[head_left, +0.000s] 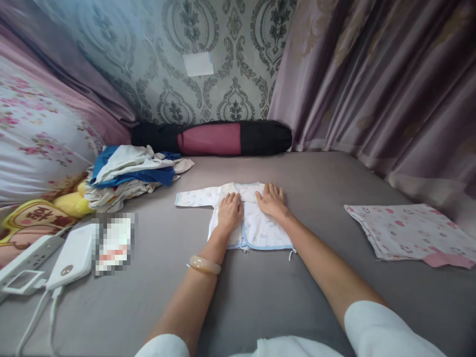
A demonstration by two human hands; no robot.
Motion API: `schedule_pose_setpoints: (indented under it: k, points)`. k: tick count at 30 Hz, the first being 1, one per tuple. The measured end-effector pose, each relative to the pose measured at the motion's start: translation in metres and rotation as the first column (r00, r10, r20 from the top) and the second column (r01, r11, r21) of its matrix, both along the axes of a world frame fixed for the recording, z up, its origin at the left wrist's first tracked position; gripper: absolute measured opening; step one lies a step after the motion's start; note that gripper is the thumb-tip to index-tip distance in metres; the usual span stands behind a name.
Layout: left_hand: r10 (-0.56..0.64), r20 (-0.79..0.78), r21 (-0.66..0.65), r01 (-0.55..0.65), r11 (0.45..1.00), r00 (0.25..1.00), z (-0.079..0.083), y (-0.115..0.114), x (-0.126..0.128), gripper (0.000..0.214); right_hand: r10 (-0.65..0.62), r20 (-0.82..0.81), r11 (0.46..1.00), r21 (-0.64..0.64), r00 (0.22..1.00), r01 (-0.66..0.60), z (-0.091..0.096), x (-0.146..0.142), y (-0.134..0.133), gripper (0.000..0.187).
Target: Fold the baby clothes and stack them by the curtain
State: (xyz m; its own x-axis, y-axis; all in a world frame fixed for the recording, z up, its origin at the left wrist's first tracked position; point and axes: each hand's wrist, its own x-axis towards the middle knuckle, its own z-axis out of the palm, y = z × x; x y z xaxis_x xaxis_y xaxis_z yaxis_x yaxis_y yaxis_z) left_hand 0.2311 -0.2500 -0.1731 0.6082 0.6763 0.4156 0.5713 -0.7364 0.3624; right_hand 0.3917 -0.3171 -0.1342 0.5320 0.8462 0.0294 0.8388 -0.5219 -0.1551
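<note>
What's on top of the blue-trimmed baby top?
The left hand and right hand lie flat on the blue-trimmed baby top. The fabric directly beneath them is covered, so creases or ties there can't be seen. Its left-pointing sleeve is uncovered.

Shirt (256, 232) partly hidden under left hand (229, 212), right hand (273, 201); pixelated paper (116, 240) unreadable.

Single view, head-worn. Looks forward and down across the grey sheet (267, 302) from its near side, facing the far edge and patterned wall (238, 44) beyond. Left hand (229, 212) and right hand (272, 201) close, near mid-picture; far edge farther off.
</note>
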Motion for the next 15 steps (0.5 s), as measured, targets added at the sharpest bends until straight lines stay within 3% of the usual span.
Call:
schedule_pose_setpoints:
  k: [8, 15]
  points:
    - [0.083, 0.031, 0.023, -0.084, 0.996, 0.996, 0.003, 0.005, -0.007, 0.027, 0.033, -0.042, 0.997, 0.066, 0.999, -0.030, -0.001, -0.026, 0.020, 0.068]
    - [0.133, -0.128, -0.058, -0.141, 0.988, 0.983, 0.017, -0.003, -0.009, 0.028, 0.007, -0.033, 0.998, 0.055, 0.999, -0.005, -0.005, -0.029, 0.021, 0.066]
